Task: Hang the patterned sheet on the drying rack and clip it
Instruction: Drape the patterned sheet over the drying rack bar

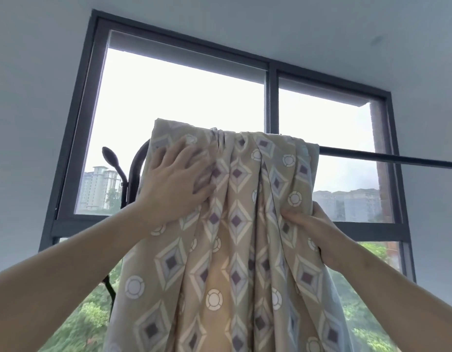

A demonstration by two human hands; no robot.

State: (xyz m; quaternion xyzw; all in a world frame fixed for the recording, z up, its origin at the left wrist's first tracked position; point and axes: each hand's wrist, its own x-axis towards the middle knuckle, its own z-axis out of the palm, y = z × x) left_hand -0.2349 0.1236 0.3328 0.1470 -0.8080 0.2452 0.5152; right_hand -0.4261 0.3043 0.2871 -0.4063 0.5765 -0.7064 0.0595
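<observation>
beige patterned sheet, long axis vertical

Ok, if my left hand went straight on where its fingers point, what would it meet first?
Probably the bunched folds of the patterned sheet where it drapes over the rack rail; the left hand lies flat on that sheet, fingers aimed up and right.

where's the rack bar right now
In the head view the dark rack bar crosses in front of the window, its left part under the draped patterned sheet and its bare part running to the right edge, above the right hand.
</observation>
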